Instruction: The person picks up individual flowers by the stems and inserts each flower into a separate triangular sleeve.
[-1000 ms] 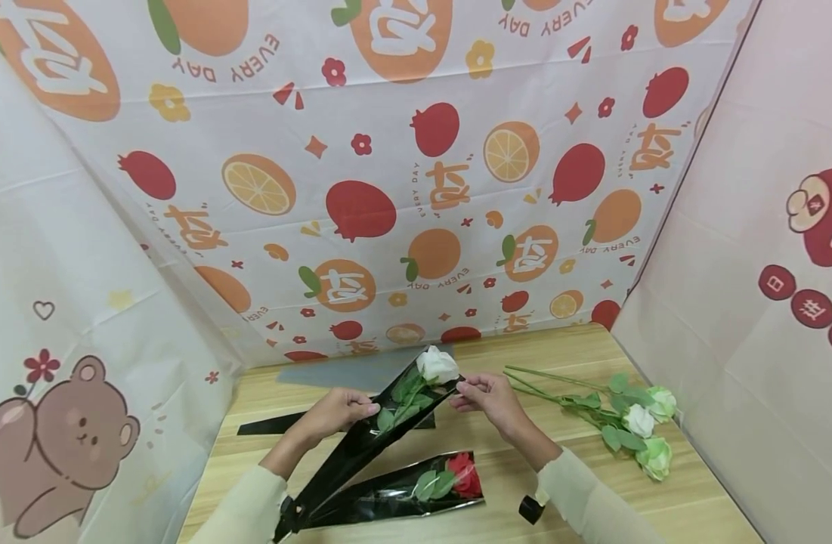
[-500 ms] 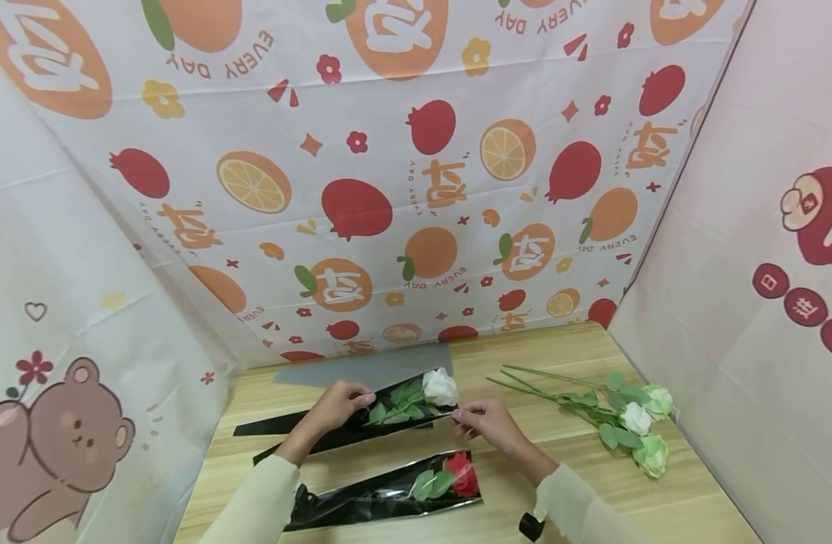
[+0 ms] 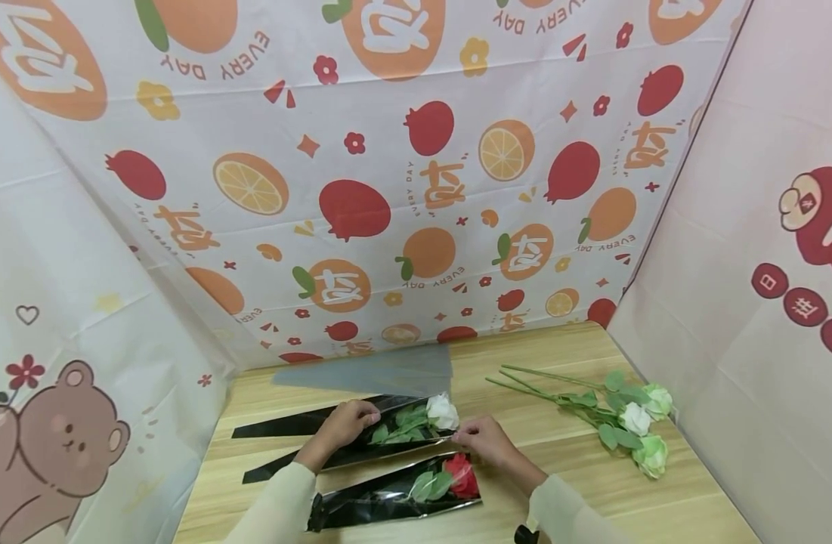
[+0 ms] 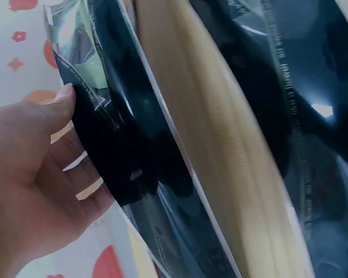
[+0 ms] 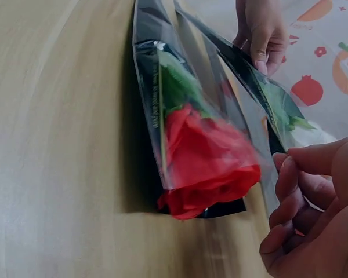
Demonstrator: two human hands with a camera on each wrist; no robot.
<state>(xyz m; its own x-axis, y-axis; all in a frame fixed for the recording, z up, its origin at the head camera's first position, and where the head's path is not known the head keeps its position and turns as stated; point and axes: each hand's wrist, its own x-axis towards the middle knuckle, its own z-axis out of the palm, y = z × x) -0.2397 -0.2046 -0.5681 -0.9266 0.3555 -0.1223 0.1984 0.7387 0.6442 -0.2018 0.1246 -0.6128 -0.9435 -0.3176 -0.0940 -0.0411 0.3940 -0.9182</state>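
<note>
While bare table (image 3: 558,449) is left between right hand (image 3: 489,442) and the right edge's loose roses (image 3: 636,418), black clear-fronted sleeve (image 3: 361,451), tapering toward left edge, white rose (image 3: 443,412) at mouth, is pinched rim-wise by both it and left hand (image 3: 346,425).

In right wrist view, white rose (image 5: 309,136) — partly grip-hidden (image 5: 318,211).

From here, 1 red rose (image 3: 464,476) and 1 white rose (image 3: 443,412) show against black wrappers (image 3: 357,451); orange-and-red fruit (image 3: 355,208) patterns the white curtain (image 3: 252,113).
</note>
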